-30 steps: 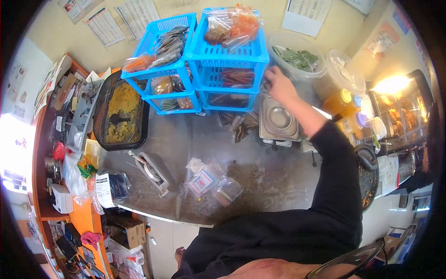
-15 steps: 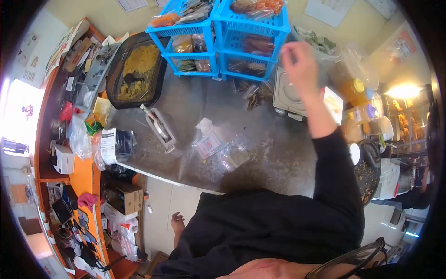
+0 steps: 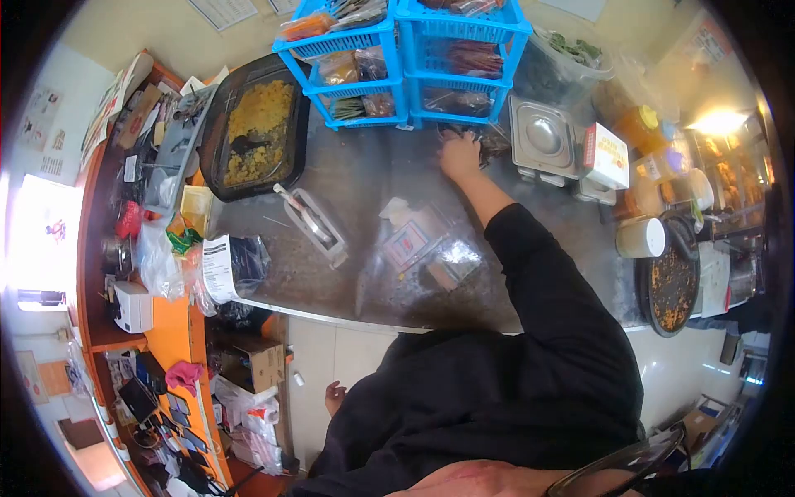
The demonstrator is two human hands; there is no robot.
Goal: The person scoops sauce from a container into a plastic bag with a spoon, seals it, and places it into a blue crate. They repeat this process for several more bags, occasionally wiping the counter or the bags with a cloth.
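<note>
My right hand (image 3: 460, 156) reaches across the metal table to the small dark plastic packets (image 3: 495, 142) in front of the blue rack. Its fingers are curled down onto a packet, and their tips are partly hidden. Beside my body, low down, hangs my left hand (image 3: 334, 398), fingers loosely apart and holding nothing. Nearer me on the table lie a clear bag with a printed label (image 3: 407, 243) and a shiny plastic packet (image 3: 454, 263). A tape sealer (image 3: 310, 224) stands to their left.
Blue tiered racks (image 3: 403, 83) with bagged goods stand at the back. A black tray (image 3: 217, 157) of yellow crumbly food sits left. A kitchen scale (image 3: 542, 137), a white box (image 3: 606, 157), a white-lidded jar (image 3: 642, 238) and a dark round pan (image 3: 671, 298) are on the right.
My right hand has moved left and down from above the scale to the dark packets. The view has shifted slightly. My left hand still hangs at my side.
</note>
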